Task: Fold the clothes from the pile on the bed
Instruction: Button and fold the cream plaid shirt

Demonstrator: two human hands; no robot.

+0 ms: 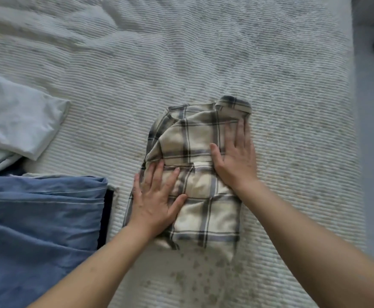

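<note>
A cream plaid shirt (pixel 201 138) with dark checks lies folded into a compact rectangle on the white ribbed bedspread (pixel 181 52), its collar at the far right corner. My left hand (pixel 157 196) lies flat with straight fingers on the shirt's near left part. My right hand (pixel 237 154) presses flat on the shirt's right side, fingers straight and pointing away from me. Neither hand grips the fabric.
A blue garment (pixel 39 218) lies folded at the near left, with a dark item (pixel 106 218) showing under its right edge. White folded cloth (pixel 17 123) sits further back on the left. The bed's right edge (pixel 357 130) borders grey floor.
</note>
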